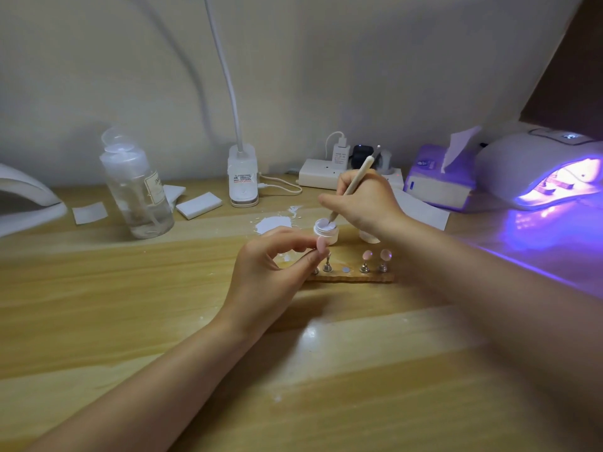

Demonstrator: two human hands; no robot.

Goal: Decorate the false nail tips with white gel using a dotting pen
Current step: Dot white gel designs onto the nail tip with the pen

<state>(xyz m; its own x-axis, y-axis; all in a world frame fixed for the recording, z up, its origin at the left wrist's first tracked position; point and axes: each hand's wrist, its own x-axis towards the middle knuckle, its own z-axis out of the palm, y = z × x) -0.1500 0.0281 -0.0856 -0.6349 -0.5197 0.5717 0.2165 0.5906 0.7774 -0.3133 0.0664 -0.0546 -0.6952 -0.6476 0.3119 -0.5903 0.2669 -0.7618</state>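
Note:
My right hand (pixel 365 203) grips a beige dotting pen (pixel 354 184), its tip dipped into a small open white gel jar (pixel 325 230). My left hand (pixel 270 275) pinches a pink false nail tip (pixel 321 245) on its metal stand, just in front of the jar. A wooden holder strip (pixel 350 276) carries more metal stands; two of them on the right bear pink nail tips (pixel 368 255) (pixel 385 254). One round slot on the strip shows bare.
A lit purple UV nail lamp (pixel 541 171) sits at the right, a tissue box (pixel 440 181) beside it. A clear bottle (pixel 137 187), white pads (pixel 199 205), a clip lamp base (pixel 243 177) and a power strip (pixel 321 172) line the back. Another lamp (pixel 26 197) lies far left.

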